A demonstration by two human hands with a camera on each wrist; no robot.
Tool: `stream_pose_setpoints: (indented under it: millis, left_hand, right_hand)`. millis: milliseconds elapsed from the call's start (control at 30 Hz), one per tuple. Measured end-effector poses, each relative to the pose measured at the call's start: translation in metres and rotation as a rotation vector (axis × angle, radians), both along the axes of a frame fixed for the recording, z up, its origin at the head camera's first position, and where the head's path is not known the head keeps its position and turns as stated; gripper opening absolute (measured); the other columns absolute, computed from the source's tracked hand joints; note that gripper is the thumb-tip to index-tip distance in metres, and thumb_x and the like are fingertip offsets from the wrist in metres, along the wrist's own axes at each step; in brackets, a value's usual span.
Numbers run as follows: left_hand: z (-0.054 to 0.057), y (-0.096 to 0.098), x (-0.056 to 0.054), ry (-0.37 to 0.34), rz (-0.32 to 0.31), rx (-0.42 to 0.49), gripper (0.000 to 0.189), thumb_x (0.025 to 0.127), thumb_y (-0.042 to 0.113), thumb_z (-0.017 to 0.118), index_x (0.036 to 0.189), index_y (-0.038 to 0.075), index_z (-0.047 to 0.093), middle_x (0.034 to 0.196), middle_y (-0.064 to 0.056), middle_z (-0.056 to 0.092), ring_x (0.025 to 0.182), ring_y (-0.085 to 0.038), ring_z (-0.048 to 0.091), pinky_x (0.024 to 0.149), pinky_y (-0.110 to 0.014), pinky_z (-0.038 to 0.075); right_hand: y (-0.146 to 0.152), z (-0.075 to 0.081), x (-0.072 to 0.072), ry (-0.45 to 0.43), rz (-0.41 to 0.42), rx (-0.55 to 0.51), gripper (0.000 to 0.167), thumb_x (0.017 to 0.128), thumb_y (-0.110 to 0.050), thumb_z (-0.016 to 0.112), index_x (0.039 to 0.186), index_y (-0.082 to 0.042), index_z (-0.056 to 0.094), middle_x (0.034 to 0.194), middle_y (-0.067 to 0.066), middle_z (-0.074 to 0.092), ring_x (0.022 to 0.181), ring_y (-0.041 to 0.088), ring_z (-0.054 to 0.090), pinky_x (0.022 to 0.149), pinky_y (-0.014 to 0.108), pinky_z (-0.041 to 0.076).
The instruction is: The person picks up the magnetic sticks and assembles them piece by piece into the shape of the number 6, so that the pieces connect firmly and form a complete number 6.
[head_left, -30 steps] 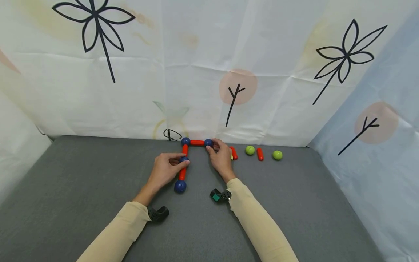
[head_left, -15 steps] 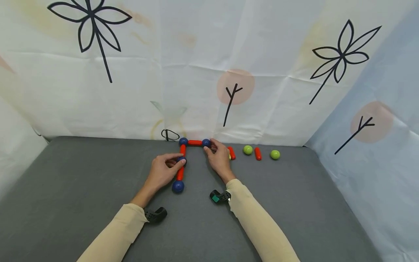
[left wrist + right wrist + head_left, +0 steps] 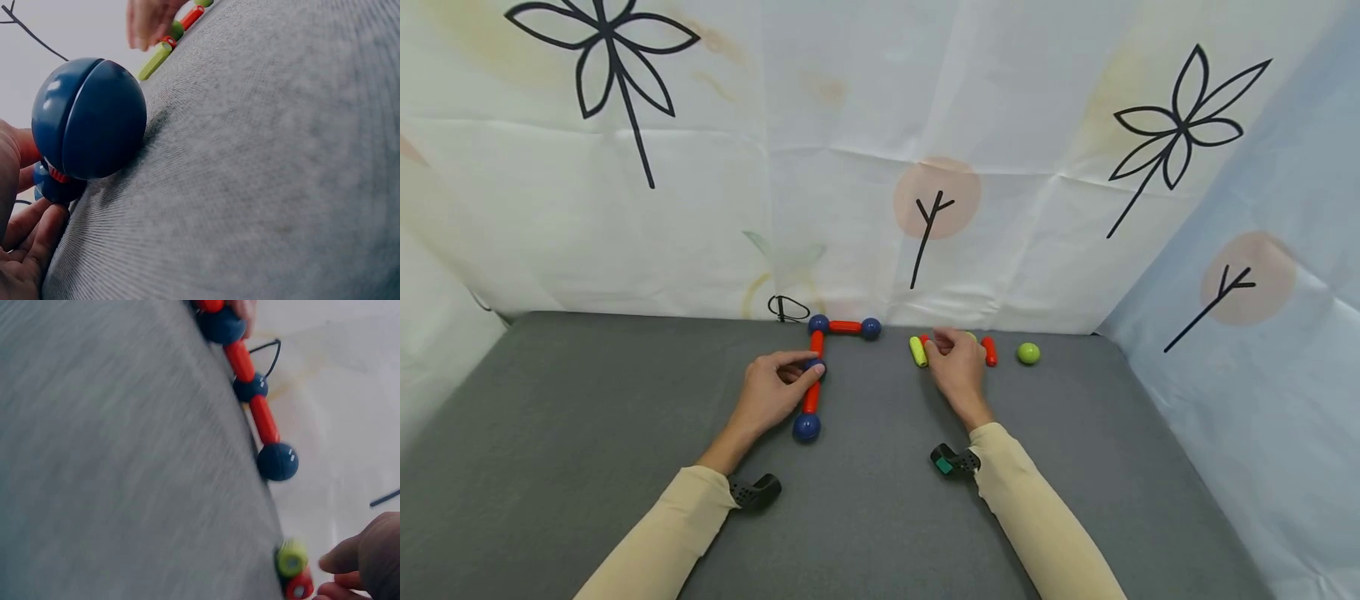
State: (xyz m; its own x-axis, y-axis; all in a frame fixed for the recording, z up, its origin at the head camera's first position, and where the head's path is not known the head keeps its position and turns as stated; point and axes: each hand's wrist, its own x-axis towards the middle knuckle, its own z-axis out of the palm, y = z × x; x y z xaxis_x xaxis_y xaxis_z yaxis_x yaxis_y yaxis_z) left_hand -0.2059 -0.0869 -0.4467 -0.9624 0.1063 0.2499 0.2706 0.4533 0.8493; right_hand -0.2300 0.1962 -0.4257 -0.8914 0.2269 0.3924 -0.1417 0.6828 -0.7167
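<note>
Blue balls and red rods form an L-shaped magnetic chain on the grey table. My left hand [image 3: 769,393] pinches its middle blue ball [image 3: 53,186]. Closest to me is the chain's end ball [image 3: 807,427], large in the left wrist view; the far bar finishes in another blue ball [image 3: 871,328]. To the right, my right hand [image 3: 958,371] hovers over the loose pieces, fingers loosely bent. It is close to a yellow-green rod [image 3: 918,352] and a red rod [image 3: 299,586], and partly covers a green ball. In the right wrist view its fingers look apart from both rods.
Further right lie another red rod [image 3: 990,351] and a green ball [image 3: 1028,353]. A white printed cloth [image 3: 835,208] rises behind the table's [image 3: 865,517] back edge, with a bluish cloth [image 3: 1285,400] along the right.
My right hand has left the chain's far-right blue ball and moved right to the loose rods, uncovering the yellow-green rod. My left hand keeps its pinch on the middle ball.
</note>
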Motion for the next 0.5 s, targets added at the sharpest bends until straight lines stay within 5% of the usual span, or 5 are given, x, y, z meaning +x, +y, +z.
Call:
stream_pose_setpoints:
  millis: [233,500]
  left_hand:
    - [0.0009,-0.0013,-0.0002,-0.011,-0.001,-0.008,0.031,0.094,0.030,0.076,0.119,0.012,0.077,0.106,-0.009,0.071,0.085,-0.018,0.068,0.073,-0.036,0.056]
    - [0.0016,-0.0029,0.0006,-0.025,-0.022,-0.009,0.031,0.097,0.028,0.073,0.122,0.011,0.075,0.106,-0.010,0.071,0.086,-0.019,0.068,0.073,-0.036,0.056]
  right_hand:
    - [0.0099,-0.0046,0.0045,-0.101,0.017,0.075,0.026,0.086,-0.005,0.072,0.111,0.001,0.077,0.093,0.016,0.075,0.081,0.029,0.070,0.070,0.043,0.055]
    - [0.0060,0.0002,0.0083,-0.021,0.073,0.075,0.025,0.089,-0.006,0.076,0.113,-0.002,0.078,0.098,0.014,0.074,0.084,0.027,0.068,0.073,0.042,0.053]
